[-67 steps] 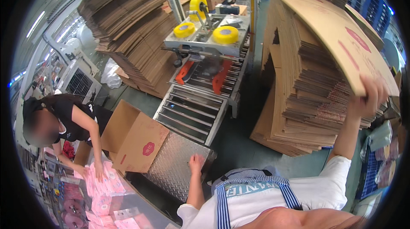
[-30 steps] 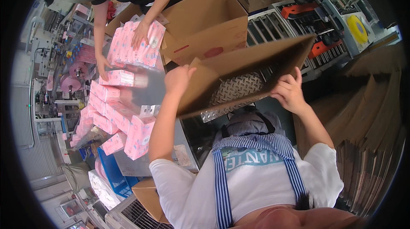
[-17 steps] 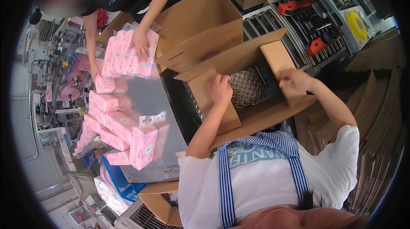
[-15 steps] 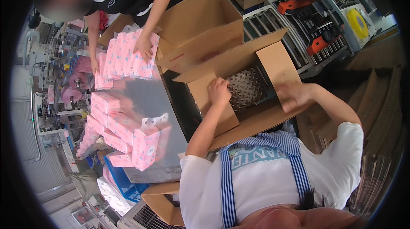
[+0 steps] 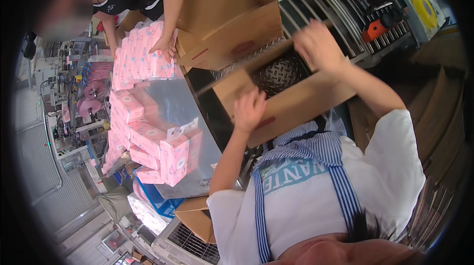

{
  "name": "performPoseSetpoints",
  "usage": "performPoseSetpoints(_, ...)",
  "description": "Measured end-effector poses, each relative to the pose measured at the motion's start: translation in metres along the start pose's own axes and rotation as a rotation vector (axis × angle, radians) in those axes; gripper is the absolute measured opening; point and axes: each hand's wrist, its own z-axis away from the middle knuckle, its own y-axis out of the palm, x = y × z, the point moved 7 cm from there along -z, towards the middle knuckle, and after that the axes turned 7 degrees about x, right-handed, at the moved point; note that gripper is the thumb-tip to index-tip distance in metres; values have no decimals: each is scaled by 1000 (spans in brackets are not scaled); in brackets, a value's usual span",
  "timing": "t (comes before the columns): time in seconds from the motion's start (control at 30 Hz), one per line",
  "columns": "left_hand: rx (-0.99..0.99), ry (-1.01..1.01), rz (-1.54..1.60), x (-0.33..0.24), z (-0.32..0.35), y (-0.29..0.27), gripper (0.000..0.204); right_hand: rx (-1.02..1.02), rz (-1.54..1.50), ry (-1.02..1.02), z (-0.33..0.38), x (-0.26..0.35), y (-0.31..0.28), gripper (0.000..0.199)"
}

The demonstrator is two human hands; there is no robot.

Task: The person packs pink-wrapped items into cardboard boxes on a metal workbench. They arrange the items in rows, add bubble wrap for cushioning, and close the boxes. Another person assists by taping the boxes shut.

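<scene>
A brown cardboard carton [image 5: 301, 103] lies before me, and a diamond-patterned metal plate [image 5: 280, 75] shows through its opening. My left hand [image 5: 249, 111] is at the carton's near left corner, fingers bent and slightly apart over the left flap [image 5: 231, 89]. My right hand [image 5: 318, 47] is raised over the far right corner, its fingers outstretched and blurred by motion. Neither hand appears to grip anything. Whether the right fingertips touch the carton's far edge I cannot tell.
Beyond my carton stands a larger open carton [image 5: 237, 33]. At left, a metal table [image 5: 170, 102] bears pink packs [image 5: 160, 151]; a co-worker's hand [image 5: 164, 47] rests on a row of them. A roller conveyor [image 5: 316, 10] runs at far right, above stacked cardboard [image 5: 434, 131].
My right hand has moved from the right flap up to the far right corner, and that flap no longer stands out. My left hand has drawn back toward me. The whole view has shifted.
</scene>
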Motion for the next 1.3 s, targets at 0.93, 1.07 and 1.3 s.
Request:
performPoseSetpoints(0.93, -155, -1096, 1352, 122, 85, 48, 71, 651, -1112, -179, 25, 57, 15, 18)
performPoseSetpoints(1.07, -135, -1177, 1773, 157, 167, 7, 80, 522, -236, -255, 1, 106, 24, 43)
performPoseSetpoints(1.3, 186, -1106, 1332, 63, 129, 45, 75, 607, -259, 825, 133, -150, 91, 61)
